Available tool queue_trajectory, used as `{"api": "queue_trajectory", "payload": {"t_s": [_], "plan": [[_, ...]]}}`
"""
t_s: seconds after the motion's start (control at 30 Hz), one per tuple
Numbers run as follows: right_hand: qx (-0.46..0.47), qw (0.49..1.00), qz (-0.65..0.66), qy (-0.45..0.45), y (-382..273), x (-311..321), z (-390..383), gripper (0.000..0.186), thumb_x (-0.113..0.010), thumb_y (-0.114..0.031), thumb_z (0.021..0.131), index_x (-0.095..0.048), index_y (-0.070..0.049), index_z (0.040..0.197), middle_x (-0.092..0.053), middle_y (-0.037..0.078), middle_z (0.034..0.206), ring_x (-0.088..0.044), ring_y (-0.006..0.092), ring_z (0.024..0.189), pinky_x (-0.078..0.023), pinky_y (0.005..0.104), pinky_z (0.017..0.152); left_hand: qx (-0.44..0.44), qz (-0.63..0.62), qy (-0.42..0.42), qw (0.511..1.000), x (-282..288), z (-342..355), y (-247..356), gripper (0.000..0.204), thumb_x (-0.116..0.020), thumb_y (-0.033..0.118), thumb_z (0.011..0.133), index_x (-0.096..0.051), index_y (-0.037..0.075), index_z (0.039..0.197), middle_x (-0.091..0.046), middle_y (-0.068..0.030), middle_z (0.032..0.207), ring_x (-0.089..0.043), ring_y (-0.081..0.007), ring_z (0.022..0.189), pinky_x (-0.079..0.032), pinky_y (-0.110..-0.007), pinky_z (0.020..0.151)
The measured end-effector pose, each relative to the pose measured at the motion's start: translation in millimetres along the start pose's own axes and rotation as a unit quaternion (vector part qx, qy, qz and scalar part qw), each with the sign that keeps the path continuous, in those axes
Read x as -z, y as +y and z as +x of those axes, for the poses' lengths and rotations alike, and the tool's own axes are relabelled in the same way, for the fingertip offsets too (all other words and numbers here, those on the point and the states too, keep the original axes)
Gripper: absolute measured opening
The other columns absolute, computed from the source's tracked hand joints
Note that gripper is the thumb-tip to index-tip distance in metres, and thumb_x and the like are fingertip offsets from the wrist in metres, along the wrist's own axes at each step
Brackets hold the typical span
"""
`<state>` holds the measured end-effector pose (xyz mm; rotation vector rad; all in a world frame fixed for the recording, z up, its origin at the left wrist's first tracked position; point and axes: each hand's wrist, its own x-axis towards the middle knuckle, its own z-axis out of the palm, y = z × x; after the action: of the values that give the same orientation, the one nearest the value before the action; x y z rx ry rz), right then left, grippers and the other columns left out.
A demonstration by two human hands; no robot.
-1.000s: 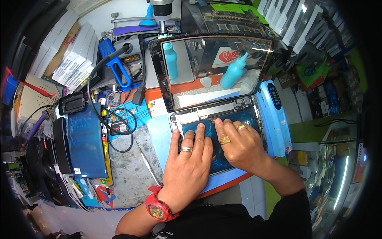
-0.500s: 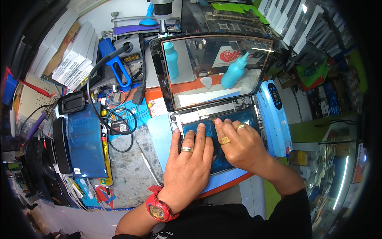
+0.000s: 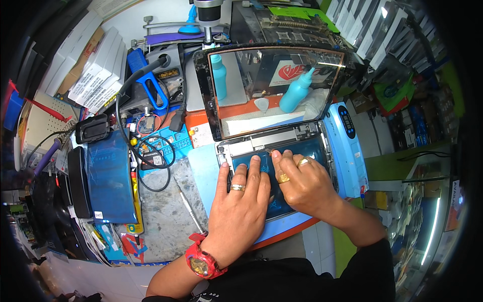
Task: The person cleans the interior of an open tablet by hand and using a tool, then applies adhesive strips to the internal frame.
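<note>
An opened tablet body (image 3: 236,148) lies before me, its metal parts bare along the far edge. A dark blue, glossy film-covered panel (image 3: 274,206) fills most of it. My left hand (image 3: 236,216) rests on this panel with fingers stretched out and a red watch at the wrist. Beside it, my right hand (image 3: 307,181) presses down with bent fingers, thumb and forefinger together near the panel's far part. Whatever it pinches is hidden. A clear glass touch panel with a black frame (image 3: 212,103) stands tilted up behind the tablet body.
Behind the glass are two turquoise bottles (image 3: 296,93). A light blue device with buttons (image 3: 347,151) adjoins the tablet on the right. To the left lie a thin metal hand tool (image 3: 189,205), a looped black cable (image 3: 146,166) and another blue-filmed panel (image 3: 110,181).
The whole view has shifted very slightly. Both hands keep practically the same pose and place on the blue panel.
</note>
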<state>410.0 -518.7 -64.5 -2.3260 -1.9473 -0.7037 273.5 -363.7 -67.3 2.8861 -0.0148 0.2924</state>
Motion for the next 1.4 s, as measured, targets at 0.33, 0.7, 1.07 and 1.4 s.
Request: {"api": "queue_trajectory", "payload": {"t_s": [0.33, 0.7, 1.07, 1.4], "plan": [[-0.087, 0.986, 0.137, -0.033, 14.2, 5.0, 2.7, 0.039, -0.071, -0.005, 0.089, -0.072, 0.010, 0.125, -0.062, 0.012, 0.098, -0.070, 0.0264, 0.084, -0.061, 0.0367, 0.070, 0.002, -0.010, -0.008, 1.000, -0.1, -0.5, -0.6, 0.047, -0.072, 0.031, 0.099, -0.068, 0.002, 0.135, -0.062, -0.0189, 0.155, -0.062, -0.0349, 0.134, -0.036, -0.060, 0.125], [-0.021, 0.995, 0.074, -0.058, 12.1, 11.1, 6.7, 0.037, -0.071, -0.005, 0.090, -0.074, 0.014, 0.122, -0.064, 0.011, 0.095, -0.068, 0.0227, 0.082, -0.059, 0.0328, 0.068, 0.001, -0.013, -0.005, 1.000, -0.3, -0.5, -1.2, 0.048, -0.073, 0.031, 0.098, -0.067, 0.002, 0.135, -0.062, -0.0188, 0.156, -0.061, -0.0349, 0.134, -0.036, -0.060, 0.125], [0.023, 1.000, 0.005, -0.019, 5.1, 1.7, 3.8, 0.038, -0.074, -0.004, 0.086, -0.075, 0.018, 0.117, -0.072, 0.020, 0.099, -0.069, 0.0246, 0.082, -0.061, 0.0323, 0.070, 0.002, -0.011, -0.002, 1.000, -1.4, -1.4, -1.3, 0.048, -0.072, 0.031, 0.098, -0.067, 0.002, 0.136, -0.062, -0.0189, 0.156, -0.061, -0.0347, 0.135, -0.036, -0.060, 0.125], [0.023, 1.000, 0.004, -0.010, 4.9, 0.7, 1.5, 0.037, -0.074, -0.005, 0.087, -0.076, 0.018, 0.116, -0.073, 0.021, 0.101, -0.070, 0.0249, 0.083, -0.062, 0.0330, 0.070, 0.002, -0.009, 0.001, 1.000, -0.9, -1.5, -1.2, 0.048, -0.073, 0.032, 0.098, -0.067, 0.002, 0.135, -0.062, -0.0188, 0.155, -0.061, -0.0343, 0.135, -0.036, -0.060, 0.125]]}}
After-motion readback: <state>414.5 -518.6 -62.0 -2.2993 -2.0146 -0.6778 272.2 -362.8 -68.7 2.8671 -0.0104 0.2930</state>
